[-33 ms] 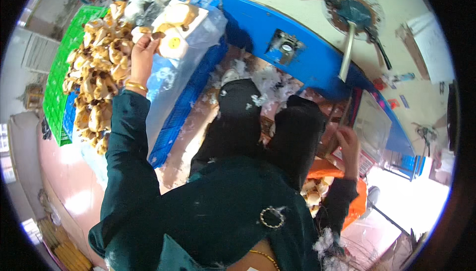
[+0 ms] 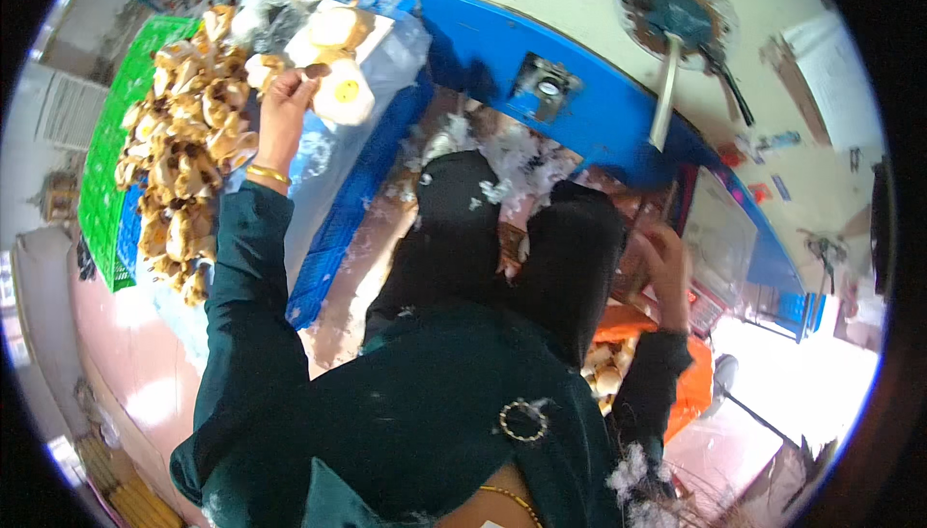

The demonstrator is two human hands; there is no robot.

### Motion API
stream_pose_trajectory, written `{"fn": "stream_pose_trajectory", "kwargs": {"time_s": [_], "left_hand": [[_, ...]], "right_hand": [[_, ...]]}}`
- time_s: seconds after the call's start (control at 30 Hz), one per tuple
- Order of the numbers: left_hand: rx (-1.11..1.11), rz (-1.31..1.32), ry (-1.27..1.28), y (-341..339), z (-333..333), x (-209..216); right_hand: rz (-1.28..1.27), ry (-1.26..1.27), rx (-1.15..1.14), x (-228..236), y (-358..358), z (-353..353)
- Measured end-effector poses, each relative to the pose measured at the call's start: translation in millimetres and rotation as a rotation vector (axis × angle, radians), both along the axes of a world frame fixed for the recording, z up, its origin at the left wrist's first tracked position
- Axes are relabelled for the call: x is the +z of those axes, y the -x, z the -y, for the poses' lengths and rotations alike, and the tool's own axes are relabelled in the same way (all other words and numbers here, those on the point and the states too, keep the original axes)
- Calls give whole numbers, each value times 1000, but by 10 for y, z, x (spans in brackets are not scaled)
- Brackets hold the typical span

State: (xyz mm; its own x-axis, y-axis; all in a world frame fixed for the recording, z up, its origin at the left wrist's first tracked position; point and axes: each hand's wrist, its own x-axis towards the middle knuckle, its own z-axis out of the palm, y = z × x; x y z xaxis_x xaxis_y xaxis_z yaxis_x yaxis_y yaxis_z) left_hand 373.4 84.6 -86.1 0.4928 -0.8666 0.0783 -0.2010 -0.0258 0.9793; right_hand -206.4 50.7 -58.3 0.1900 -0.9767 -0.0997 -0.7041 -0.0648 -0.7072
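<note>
Left grip, plush toy at fingertips

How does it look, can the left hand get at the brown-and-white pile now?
Probably yes: the brown-and-white pile lies close beside the left hand, with nothing visible blocking the way, though its fingers seem occupied, pinching a white piece.

A head-worn fisheye looks down over the lap.

Piled pcs cream w/ brn patches, rounded pc wht w/ yel circle, far-L crate grn, bag orange
</note>
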Motion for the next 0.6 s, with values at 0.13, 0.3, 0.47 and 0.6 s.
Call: {"fn": "stream_pose_trajectory", "kwargs": {"time_s": [0.13,0.3,0.47,0.6], "left_hand": [[-182,-252,-1,1321,169,75],[-423,-465,-15,2258,154,183],[-632,-637,-59,2568,113,234],[-747,-680,-64,2680,113,444]], "right_hand": [[238,138,265,186,-1020,185],[200,574,518,399,-1516,111],[179,522,439,260,-1272,116],[438,403,346,169,-1067,78]]}}
